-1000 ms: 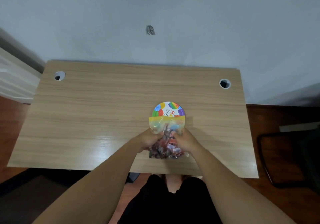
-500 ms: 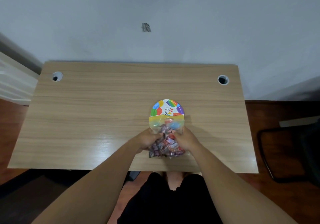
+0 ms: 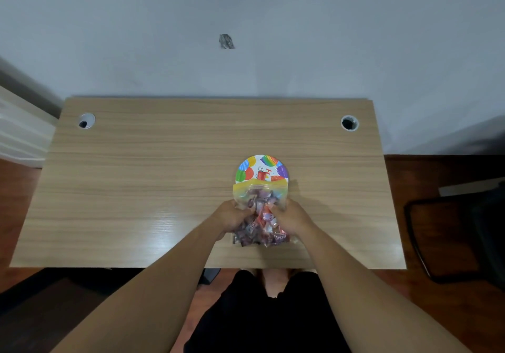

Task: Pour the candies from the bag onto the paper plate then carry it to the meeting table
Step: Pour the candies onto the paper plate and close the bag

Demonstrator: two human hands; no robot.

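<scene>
A clear candy bag (image 3: 261, 217) with a yellow zip strip is full of wrapped red and purple candies. It lies tilted over the near half of a colourful paper plate (image 3: 262, 168) on the wooden desk (image 3: 136, 188). My left hand (image 3: 229, 214) grips the bag's left side and my right hand (image 3: 292, 216) grips its right side. The bag's mouth points away from me over the plate. The plate's near half is hidden behind the bag.
The desk stands against a grey wall, with a cable hole at the back left (image 3: 87, 120) and one at the back right (image 3: 349, 122). A dark chair (image 3: 453, 238) stands on the brown floor to the right.
The bag has tipped slightly further over the plate and candies have shifted toward its mouth. Both hands keep their grip in the same place.
</scene>
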